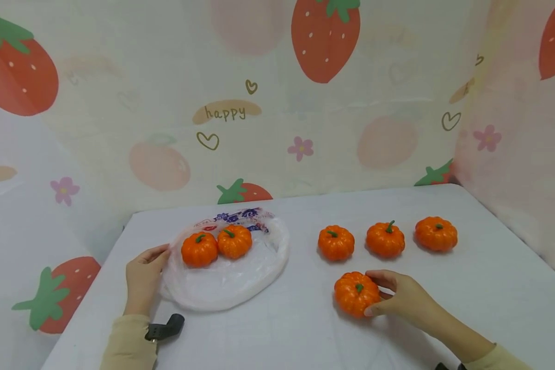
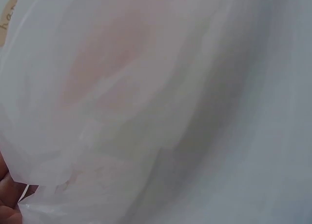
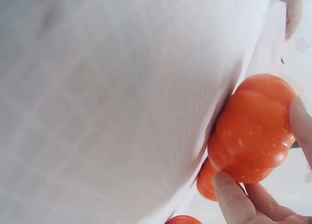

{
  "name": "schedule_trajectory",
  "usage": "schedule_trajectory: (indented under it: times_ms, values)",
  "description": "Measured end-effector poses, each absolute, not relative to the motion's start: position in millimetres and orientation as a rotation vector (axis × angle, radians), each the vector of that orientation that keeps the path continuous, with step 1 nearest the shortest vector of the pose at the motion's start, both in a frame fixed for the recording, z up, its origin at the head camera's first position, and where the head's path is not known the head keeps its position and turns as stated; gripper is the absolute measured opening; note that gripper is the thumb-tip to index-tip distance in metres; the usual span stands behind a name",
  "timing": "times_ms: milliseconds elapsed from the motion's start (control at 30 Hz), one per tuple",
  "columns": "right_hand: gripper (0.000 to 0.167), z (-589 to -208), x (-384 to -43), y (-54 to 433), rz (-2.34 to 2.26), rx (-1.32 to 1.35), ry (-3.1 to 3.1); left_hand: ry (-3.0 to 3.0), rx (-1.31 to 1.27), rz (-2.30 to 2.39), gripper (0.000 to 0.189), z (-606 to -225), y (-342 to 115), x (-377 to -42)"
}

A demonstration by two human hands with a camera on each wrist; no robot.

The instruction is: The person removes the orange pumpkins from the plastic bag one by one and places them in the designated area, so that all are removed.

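My left hand (image 1: 143, 275) pinches the left rim of a clear plastic bag (image 1: 213, 293), which lies spread with its mouth up. Inside the bag, at its back left, two small orange pumpkins (image 1: 200, 250) sit side by side. In the left wrist view the thin plastic (image 2: 122, 136) fills most of the picture, with fingertips (image 2: 9, 194) at the lower left. My right hand (image 1: 407, 298) grips another pumpkin (image 1: 355, 294) from its right side, thumb in front and fingers behind. That pumpkin (image 3: 253, 129) shows large between thumb and fingers in the right wrist view.
Behind the right hand, three more pumpkins stand in a row: a left one (image 1: 335, 242), a middle one (image 1: 385, 239) and a right one (image 1: 436, 234). A white cloth (image 1: 259, 334) covers the table. Strawberry-print curtains (image 1: 333, 103) hang at the back and sides.
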State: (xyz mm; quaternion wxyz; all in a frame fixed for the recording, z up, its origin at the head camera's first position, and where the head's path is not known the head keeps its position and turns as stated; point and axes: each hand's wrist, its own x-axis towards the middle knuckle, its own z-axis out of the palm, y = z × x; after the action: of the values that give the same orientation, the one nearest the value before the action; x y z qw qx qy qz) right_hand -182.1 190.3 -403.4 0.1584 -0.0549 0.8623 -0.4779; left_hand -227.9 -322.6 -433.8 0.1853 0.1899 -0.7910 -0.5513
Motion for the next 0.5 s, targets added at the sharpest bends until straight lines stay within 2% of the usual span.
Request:
schedule_trajectory:
  times_ms: [500]
  values:
    - [0.088, -388.7, -179.4, 189.1, -1.293, -0.276, 2.539, -2.251, 0.567, -1.566, 0.039, -434.2, -323.6, -227.4]
